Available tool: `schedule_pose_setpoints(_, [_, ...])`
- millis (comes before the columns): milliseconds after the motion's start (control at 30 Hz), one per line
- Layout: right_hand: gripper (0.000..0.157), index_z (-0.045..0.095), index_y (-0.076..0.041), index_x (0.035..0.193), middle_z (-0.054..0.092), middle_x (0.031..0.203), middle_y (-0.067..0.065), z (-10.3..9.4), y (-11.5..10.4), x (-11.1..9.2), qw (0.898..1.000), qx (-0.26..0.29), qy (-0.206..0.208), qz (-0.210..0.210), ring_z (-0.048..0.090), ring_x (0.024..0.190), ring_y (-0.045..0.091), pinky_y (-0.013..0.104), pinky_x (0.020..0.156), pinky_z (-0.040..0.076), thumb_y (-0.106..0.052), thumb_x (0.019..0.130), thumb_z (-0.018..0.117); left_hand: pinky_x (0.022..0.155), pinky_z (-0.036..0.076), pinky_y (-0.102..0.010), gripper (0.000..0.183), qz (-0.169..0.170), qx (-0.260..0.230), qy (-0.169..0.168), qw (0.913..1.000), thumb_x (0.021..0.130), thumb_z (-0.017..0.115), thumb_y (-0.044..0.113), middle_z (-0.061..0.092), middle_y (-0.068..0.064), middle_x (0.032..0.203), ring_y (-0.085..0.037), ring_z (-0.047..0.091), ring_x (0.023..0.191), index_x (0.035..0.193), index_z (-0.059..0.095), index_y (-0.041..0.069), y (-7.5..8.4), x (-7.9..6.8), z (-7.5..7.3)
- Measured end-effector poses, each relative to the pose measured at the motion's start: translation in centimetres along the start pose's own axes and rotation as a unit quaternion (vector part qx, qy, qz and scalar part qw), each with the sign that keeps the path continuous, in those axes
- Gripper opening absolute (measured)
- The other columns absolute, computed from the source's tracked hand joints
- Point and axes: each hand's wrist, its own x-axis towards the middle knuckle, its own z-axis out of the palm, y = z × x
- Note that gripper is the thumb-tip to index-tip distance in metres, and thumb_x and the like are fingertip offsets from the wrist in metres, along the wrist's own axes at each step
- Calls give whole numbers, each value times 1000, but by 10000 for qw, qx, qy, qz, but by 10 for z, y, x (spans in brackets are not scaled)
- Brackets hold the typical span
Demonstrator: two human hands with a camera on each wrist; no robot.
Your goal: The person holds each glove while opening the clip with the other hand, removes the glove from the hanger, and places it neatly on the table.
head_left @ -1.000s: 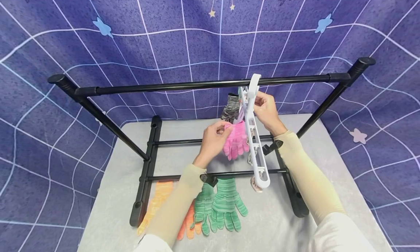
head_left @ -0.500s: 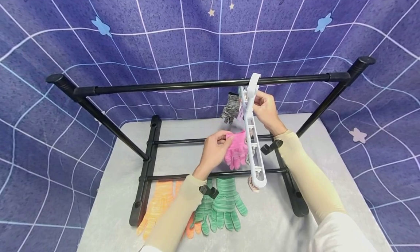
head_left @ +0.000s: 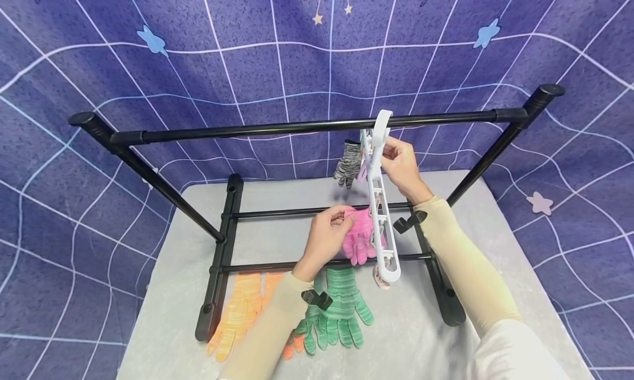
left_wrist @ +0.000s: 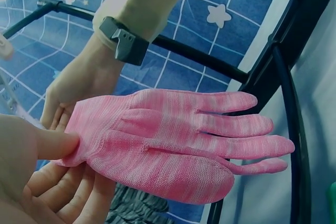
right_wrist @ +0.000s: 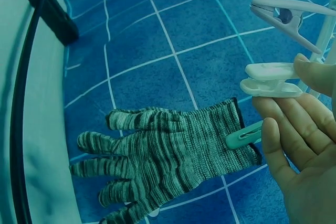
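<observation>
My left hand (head_left: 323,234) pinches a pink knit glove (left_wrist: 168,140) at its cuff, between thumb and fingers. The glove's fingers hang down in the head view. My right hand (head_left: 403,165) is at the far part of a white clip hanger (head_left: 375,176). In the right wrist view it pinches a white clothespin (right_wrist: 270,80) between thumb and fingers. Below that, a green clothespin (right_wrist: 244,136) clips the cuff of a black-and-grey striped glove (right_wrist: 168,145). A lilac clothespin (right_wrist: 286,17), gripping nothing, sits above. The pink glove is apart from the white clothespin.
The hanger hooks over the black rack's top bar (head_left: 257,130). Green gloves (head_left: 342,297) and orange gloves (head_left: 240,308) lie on the grey table (head_left: 406,336) in front. More clothespins (head_left: 381,278) hang along the hanger's near end. A blue patterned curtain (head_left: 297,72) stands behind.
My left hand has moved down and toward me with the pink glove, uncovering more of the striped glove. The right hand stays at the hanger, which has shifted slightly.
</observation>
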Motion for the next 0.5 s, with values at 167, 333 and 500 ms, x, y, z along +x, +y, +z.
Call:
schedule_pose_setpoints(167, [19,78,-3,109,81,93,-5,1,-1,0,10000,35,52,39,76,86,7,23,81,61,7,93,72,87,62,-30,23,-10,-155,-103,9998,103,75,24,80,-5,110,-14,75,94,120,79,8,0,-8,3])
schedule_pose_setpoints(333, [24,79,-10,107,81,93,-4,1,0,-1,9999,119,55,86,76,84,7,22,80,62,8,92,71,80,61,-27,22,-16,-293,-141,9995,103,76,26,79,-4,104,-11,73,87,117,79,10,0,-16,5])
schedule_pose_setpoints(500, [24,79,-9,110,82,95,-4,-1,2,-2,9998,138,37,130,77,86,8,23,82,61,7,93,72,82,61,-27,21,-94,-449,-193,9988,102,76,25,78,-4,106,-11,72,88,116,80,9,3,-24,5])
